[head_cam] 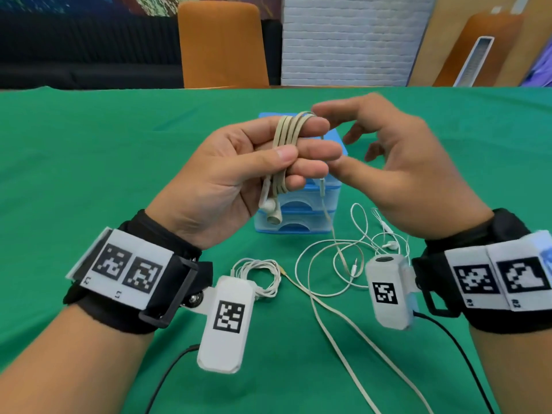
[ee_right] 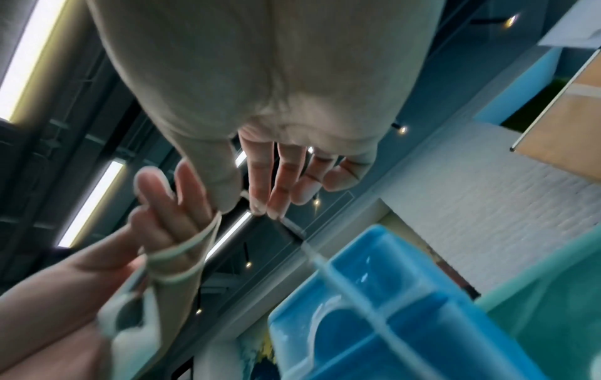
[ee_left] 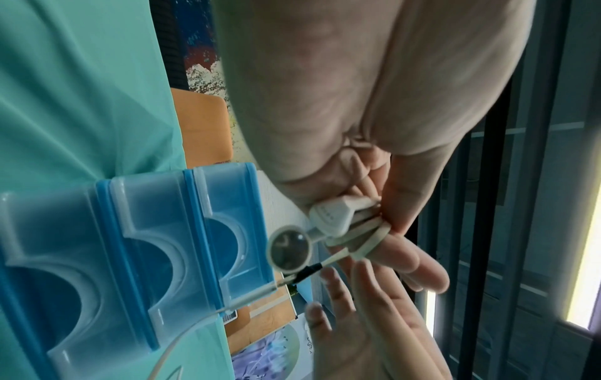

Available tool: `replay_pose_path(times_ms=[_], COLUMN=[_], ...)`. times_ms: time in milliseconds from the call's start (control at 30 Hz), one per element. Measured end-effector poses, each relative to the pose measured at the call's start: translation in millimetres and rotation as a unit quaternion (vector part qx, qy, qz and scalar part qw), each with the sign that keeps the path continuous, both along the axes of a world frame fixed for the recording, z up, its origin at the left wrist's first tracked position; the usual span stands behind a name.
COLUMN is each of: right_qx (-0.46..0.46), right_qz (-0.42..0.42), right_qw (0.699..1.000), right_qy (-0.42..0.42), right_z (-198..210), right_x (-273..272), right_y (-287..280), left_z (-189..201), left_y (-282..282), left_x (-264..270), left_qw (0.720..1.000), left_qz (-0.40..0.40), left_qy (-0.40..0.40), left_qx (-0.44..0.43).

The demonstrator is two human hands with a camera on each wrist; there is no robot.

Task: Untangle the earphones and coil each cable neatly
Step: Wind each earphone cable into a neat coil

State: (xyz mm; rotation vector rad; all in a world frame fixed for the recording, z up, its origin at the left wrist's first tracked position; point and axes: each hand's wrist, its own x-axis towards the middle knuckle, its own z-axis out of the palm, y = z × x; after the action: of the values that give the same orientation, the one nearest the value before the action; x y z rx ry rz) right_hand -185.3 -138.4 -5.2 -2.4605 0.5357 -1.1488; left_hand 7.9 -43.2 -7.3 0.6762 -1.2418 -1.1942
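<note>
**Head view: beige earphone cable half-wound on the left fingers**

Head view shows the beige earphones looped about 4 times around the extended fingers of the left hand, the thumb pressing the loops against them. Below that grip, 2 earbuds dangle near the palm. From the fingertip side the loose cable drops to the green tablecloth and trails toward the camera. The right hand is just beside the left fingertips, its fingers loosely spread and relaxed; whether it touches the cable cannot be told. Directly behind both hands stands a blue 3-drawer plastic organizer. Below the grip, on the cloth, lie a coiled white earphone set and a tangled white earphone set.
</note>
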Motion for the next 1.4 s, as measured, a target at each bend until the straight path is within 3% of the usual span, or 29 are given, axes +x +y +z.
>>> replay_pose_path(times_ms=[67,200,333,467,567,700,933,1133,1233,1400], right_qx=[0.007,0.164,0.281,0.342,0.352,0.348,0.373,0.381,0.364,0.312], right_qz=[0.031,0.149,0.163,0.157,0.161,0.147,0.178,0.227,0.193,0.105], right_qw=[0.999,0.975,0.946,0.926,0.921,0.924,0.907,0.896,0.910,0.943], right_qy=[0.005,-0.026,-0.008,0.031,0.042,0.065,0.082,0.012,-0.036,-0.043], right_z=[-7,-15,-17,-18,-13,-6,-9,9,17,15], right_x=[12,24,23,23,21,16,18,11,6,6], right_y=[1,9,12,17,21,21,23,23,18,13], left_z=[1,4,5,4,1,-1,1,-6,-5,-2], left_y=[1,2,1,-2,-5,-6,-12,-11,-9,-4], left_x=[-4,-15,-17,-12,-13,-18,-18,-9,-8,-7], left_qw=[1.000,1.000,0.998,0.994,0.990,0.981,0.949,0.922,0.925,0.917], left_qz=[-0.005,0.030,0.051,0.083,0.128,0.179,0.277,0.241,0.199,0.172], left_qy=[-0.003,0.001,0.026,0.066,0.050,-0.032,-0.045,-0.267,-0.301,-0.345], left_qx=[0.001,0.004,0.008,-0.004,-0.020,-0.072,-0.145,-0.144,-0.119,-0.101])
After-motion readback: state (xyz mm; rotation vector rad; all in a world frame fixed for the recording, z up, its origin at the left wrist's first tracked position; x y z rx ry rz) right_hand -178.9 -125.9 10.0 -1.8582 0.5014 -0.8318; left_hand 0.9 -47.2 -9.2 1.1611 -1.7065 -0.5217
